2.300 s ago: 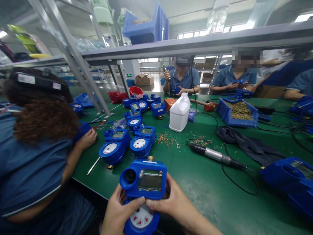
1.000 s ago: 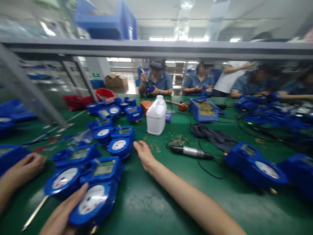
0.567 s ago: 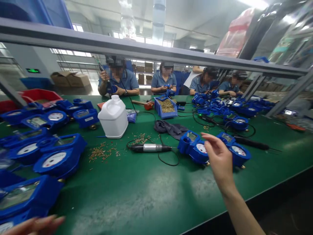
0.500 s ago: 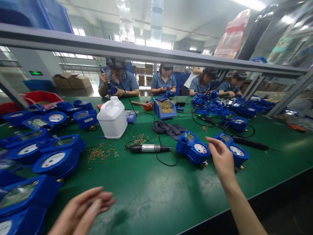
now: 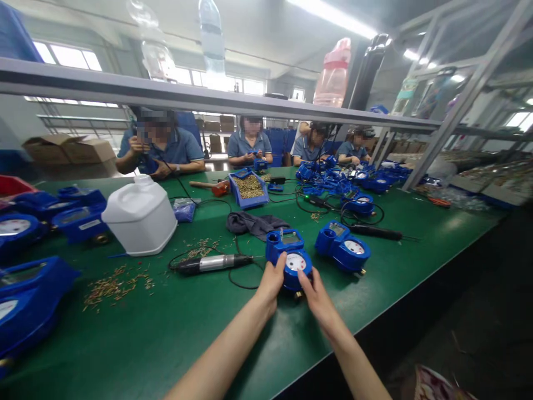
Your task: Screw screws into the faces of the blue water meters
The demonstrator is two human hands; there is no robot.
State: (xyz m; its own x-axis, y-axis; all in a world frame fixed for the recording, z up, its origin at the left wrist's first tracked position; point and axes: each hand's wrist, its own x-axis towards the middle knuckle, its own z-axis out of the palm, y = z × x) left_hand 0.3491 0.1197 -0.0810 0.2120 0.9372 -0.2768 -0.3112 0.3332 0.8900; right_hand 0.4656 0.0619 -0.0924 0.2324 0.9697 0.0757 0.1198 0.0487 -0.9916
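Between my two hands is a blue water meter with a round white dial and a small display window. My left hand grips its left side, thumb near the dial. On the right side, my right hand closes round the lower edge of the casing. A second blue meter lies just to the right, apart from my hands. Left of the held meter an electric screwdriver rests on the green table, its bit pointing toward the meter. The undersides of my fingers are hidden.
Loose screws lie beside a white jug. Behind are a blue bin of screws, a dark cloth and a hammer. A black screwdriver lies right. More meters stand left. Co-workers sit opposite under a shelf.
My left hand has come from the lower left onto the meter. My right hand has moved from between the two meters to grip the left one. The view has turned right.
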